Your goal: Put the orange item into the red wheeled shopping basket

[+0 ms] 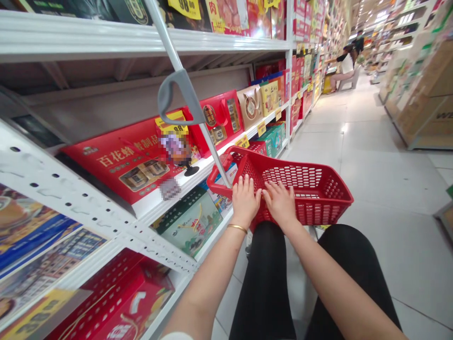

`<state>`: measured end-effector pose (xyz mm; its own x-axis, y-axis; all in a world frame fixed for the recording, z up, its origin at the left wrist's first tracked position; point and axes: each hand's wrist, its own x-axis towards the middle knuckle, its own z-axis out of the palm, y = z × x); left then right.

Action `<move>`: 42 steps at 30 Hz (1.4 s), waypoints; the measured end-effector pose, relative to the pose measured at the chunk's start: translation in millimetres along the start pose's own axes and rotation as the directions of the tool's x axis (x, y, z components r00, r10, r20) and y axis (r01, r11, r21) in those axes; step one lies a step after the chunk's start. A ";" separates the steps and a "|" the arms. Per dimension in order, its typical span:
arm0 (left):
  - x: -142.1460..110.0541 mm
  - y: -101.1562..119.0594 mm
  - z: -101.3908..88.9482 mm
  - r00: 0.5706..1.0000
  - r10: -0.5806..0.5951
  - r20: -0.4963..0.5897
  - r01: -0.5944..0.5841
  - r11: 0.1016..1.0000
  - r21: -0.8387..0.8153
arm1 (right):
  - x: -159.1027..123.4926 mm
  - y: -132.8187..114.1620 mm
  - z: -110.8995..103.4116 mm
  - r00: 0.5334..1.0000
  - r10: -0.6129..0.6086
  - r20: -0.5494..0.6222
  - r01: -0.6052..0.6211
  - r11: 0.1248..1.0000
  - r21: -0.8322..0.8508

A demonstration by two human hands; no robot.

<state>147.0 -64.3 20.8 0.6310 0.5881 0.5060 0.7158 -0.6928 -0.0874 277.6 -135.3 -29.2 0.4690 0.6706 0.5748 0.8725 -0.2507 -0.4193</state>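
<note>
Both forearms are reaching forward over the black-clad legs, the left one wearing a gold bracelet (237, 229) at the wrist. The left grip (246, 202) is pointing forward and the right grip (281, 203) is slanting in toward it, backs facing up and thumbs nearly meeting. Both are lying open, fingers extended and slightly spread, apparently resting on the near side of a red basket (318, 183). The basket is sitting under and ahead of both grips, stretching out to the right of the right grip. Just beyond the left grip, a metal pole (214, 148) with a grey handle (186, 89) is rising from the basket's left end. To the left of the left grip, a red box (132, 158) is showing pale lettering beginning "百花蜂", and a yellow price tag (171, 123) above it is reading "98". Nearer the left grip, a green box (193, 222) is carrying writing too small to read. Well to the right of the right grip, a carton (430, 113) is showing "WE", cut off by the view's edge.
</note>
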 end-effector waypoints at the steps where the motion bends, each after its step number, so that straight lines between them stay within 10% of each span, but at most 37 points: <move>1: 0.1 -0.5 -0.4 1.000 0.007 0.003 -0.007 1.000 0.005 | 1.6 -9.4 2.5 0.999 -0.028 0.018 0.028 0.999 0.022; 6: 1.3 -1.4 -0.2 1.000 0.015 0.003 -0.015 1.000 0.009 | -4.9 15.5 -9.9 0.995 -0.044 0.086 0.043 0.999 0.007; 12: 1.5 -0.2 3.5 1.000 0.007 -0.025 -0.007 1.000 -0.024 | -18.9 73.9 -29.9 0.977 0.208 -0.042 -0.211 0.970 -0.119; 22: 1.7 -1.8 1.3 1.000 0.014 -0.019 -0.014 1.000 -0.013 | -2.0 -7.6 -4.4 0.997 -0.038 0.072 0.035 0.998 0.044; 31: 1.9 -1.1 4.5 1.000 0.003 -0.023 -0.004 0.999 -0.040 | -17.5 84.7 -37.5 0.963 0.264 -0.056 -0.269 0.956 -0.113; 42: 0.1 -4.7 1.5 1.000 0.017 -0.003 -0.017 0.998 -0.054 | -0.2 -16.6 -6.6 0.998 -0.017 0.056 0.013 0.998 0.067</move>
<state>144.2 -60.4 19.9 0.6421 0.5753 0.5067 0.6879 -0.7242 -0.0494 263.9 -135.8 -17.8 0.4456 0.7131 0.5412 0.8675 -0.1948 -0.4576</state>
